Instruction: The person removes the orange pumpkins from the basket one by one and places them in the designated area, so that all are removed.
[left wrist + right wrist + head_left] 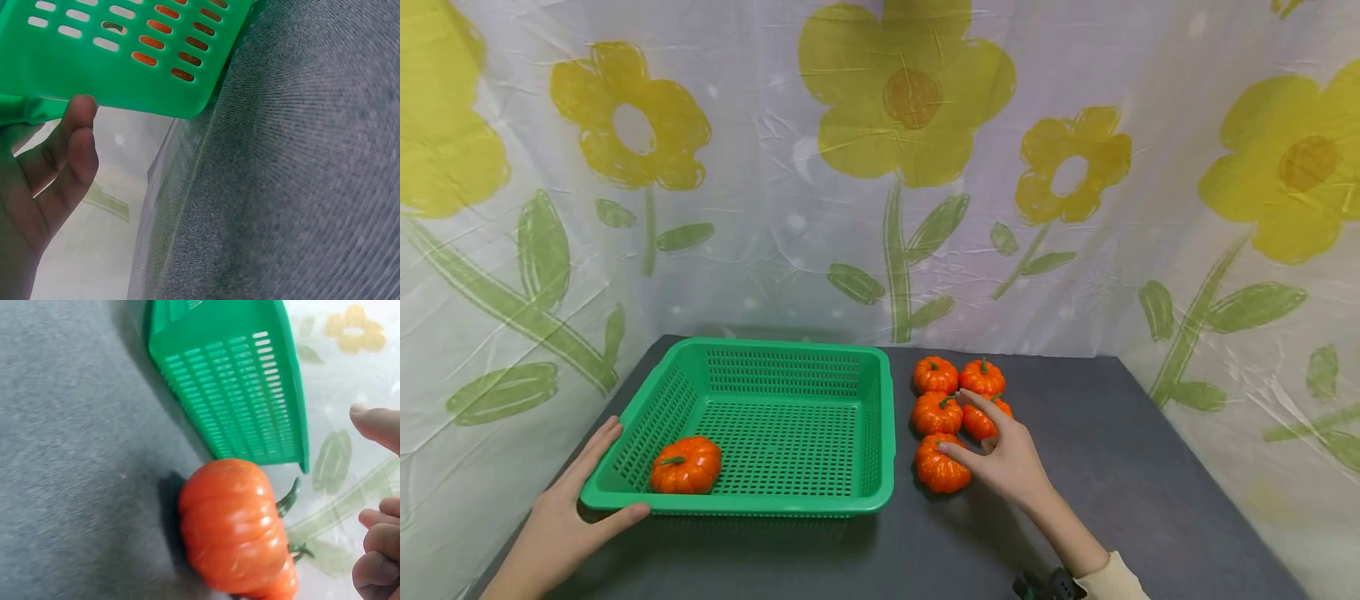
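A green plastic basket [872, 504] stands on the left of the table with one small orange pumpkin [687, 465] inside, in its near left corner. My left hand [561, 517] spreads around that corner, thumb at the front rim and extended fingers along the left rim. In the left wrist view, fingers [81, 156] show beside the basket wall [125, 75]. Over the nearest of several loose pumpkins [942, 467] hovers my right hand [1003, 454], thumb and index finger apart, holding nothing. The right wrist view shows a pumpkin [231, 525] apart from the fingers [381, 428].
Behind the nearest pumpkin, more pumpkins [936, 375] sit close together, right of the basket. They stand on a dark grey table [1120, 467]. A pale curtain [760, 250] printed with yellow flowers surrounds the table at the back and sides.
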A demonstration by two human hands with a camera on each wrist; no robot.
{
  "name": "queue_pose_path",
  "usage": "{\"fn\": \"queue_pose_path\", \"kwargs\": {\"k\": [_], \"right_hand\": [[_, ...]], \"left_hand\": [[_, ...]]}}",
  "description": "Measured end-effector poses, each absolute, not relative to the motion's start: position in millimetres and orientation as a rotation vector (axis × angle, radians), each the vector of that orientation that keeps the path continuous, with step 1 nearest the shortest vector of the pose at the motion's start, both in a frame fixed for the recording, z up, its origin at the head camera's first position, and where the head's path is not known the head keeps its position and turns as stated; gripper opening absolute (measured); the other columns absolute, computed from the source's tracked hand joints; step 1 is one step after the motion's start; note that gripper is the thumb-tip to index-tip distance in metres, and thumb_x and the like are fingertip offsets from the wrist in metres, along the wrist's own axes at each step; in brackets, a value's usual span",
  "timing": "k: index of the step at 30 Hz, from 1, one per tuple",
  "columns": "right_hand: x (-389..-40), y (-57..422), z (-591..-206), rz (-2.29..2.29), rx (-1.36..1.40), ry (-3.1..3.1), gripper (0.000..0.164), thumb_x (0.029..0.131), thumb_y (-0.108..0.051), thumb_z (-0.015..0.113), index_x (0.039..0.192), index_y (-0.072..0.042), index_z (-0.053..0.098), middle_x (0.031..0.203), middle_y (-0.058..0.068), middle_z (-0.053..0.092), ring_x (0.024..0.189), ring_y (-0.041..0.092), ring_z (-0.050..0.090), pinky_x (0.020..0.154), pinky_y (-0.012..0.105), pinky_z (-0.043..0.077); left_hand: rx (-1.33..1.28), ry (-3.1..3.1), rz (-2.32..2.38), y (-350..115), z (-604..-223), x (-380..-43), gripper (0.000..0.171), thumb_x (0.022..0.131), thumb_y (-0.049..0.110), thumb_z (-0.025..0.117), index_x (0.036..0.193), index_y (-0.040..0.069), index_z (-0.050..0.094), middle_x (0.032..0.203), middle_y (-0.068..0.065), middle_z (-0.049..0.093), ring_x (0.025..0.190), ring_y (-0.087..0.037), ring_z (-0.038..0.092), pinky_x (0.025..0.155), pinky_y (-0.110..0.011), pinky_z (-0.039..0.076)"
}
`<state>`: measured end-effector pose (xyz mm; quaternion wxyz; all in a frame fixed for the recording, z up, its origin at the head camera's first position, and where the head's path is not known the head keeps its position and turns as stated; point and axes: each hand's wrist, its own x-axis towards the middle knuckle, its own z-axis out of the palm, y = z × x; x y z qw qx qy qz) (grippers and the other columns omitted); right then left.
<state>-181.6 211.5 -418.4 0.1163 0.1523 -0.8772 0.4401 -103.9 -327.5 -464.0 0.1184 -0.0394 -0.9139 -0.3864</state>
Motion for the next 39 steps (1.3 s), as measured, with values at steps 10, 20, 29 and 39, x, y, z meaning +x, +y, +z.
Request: {"fn": "queue_pose_path", "kwargs": {"k": [10,20,29,39], "right_hand": [[-191.4,195.9,-402.1,1.327,0.547,-2.567,0.074,0.085,-0.034,0.092,0.150,-0.024,0.059,0.122,0.000,0.076,0.045,0.003,0.020,0.045,0.023,0.027],[-199.9,176.9,-384.7,1.326,0.621,-2.609,0.075,0.085,-0.038,0.092,0.151,-0.029,0.058,0.141,-0.002,0.069,0.045,0.005,0.025,0.046,0.024,0.033],[-204.7,152.5,-366.0,1.342,0.770,-2.597,0.073,0.088,-0.036,0.089,0.153,-0.032,0.056,0.150,-0.004,0.061,0.043,0.008,0.025,0.045,0.025,0.030],[-214.6,123.2,-348.1,1.288,0.885,-2.637,0.075,0.089,-0.037,0.088,0.155,-0.025,0.055,0.053,-0.007,0.046,0.043,0.011,0.021,0.044,0.025,0.027]], "left_hand": [[-0.120,-2.669,-1.144,-329.4,-466.0,-104.8,0.106,0.092,0.031,0.084,0.171,0.041,0.014,0.173,0.030,0.004,0.159,-0.004,0.003,0.097,-0.086,0.027],[-0.121,-2.672,-1.157,-327.8,-466.5,-105.3,0.105,0.093,0.030,0.084,0.170,0.042,0.014,0.173,0.030,0.005,0.161,-0.011,0.006,0.095,-0.085,0.029],[-0.143,-2.645,-1.202,-328.3,-464.7,-104.7,0.105,0.093,0.027,0.084,0.171,0.041,0.015,0.174,0.027,0.004,0.158,0.000,0.004,0.099,-0.088,0.023],[-0.150,-2.632,-1.194,-329.2,-465.4,-103.8,0.105,0.092,0.026,0.085,0.171,0.040,0.017,0.174,0.029,0.005,0.156,0.006,0.005,0.101,-0.088,0.022]]}}
